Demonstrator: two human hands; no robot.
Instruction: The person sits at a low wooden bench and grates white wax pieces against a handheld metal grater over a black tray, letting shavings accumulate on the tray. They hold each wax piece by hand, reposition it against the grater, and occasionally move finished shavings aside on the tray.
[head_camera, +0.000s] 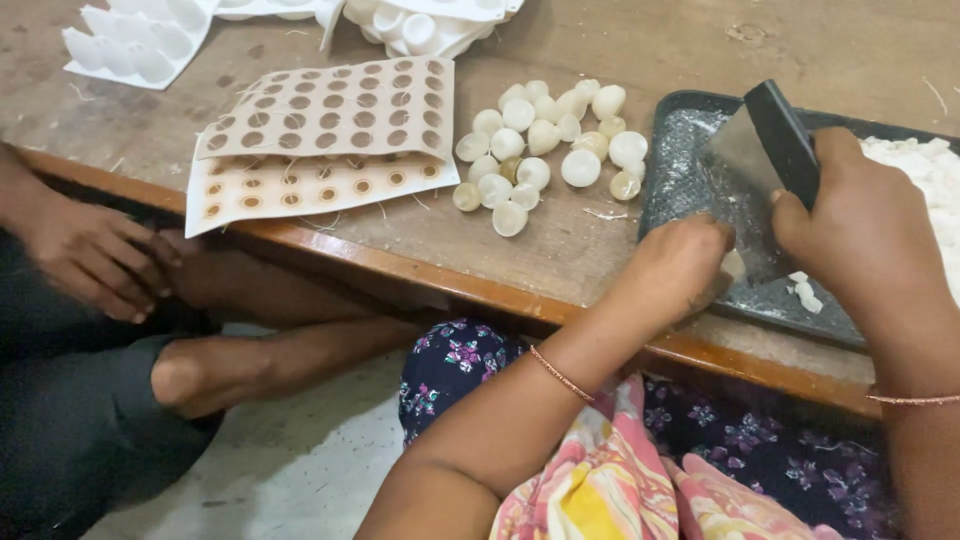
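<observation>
Two hands work over a dark tray (690, 140) at the worktop (600, 60) edge. Right hand (865, 235) grips a black-handled metal scraper (760, 150), its blade down on the tray. Left hand (675, 270) is curled around a small white lump (735, 263) beside the blade. White balls (545, 150) lie clustered left of the tray, near dotted sheets (325, 140).

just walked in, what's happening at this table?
A person seated at a low wooden table holds a flat metal scraper in the right hand, blade down in a dark tray with white dough in it. The left hand rests at the tray's near edge. A pile of white balls and perforated sheets lie alongside. Another person's hand rests at the left.
</observation>
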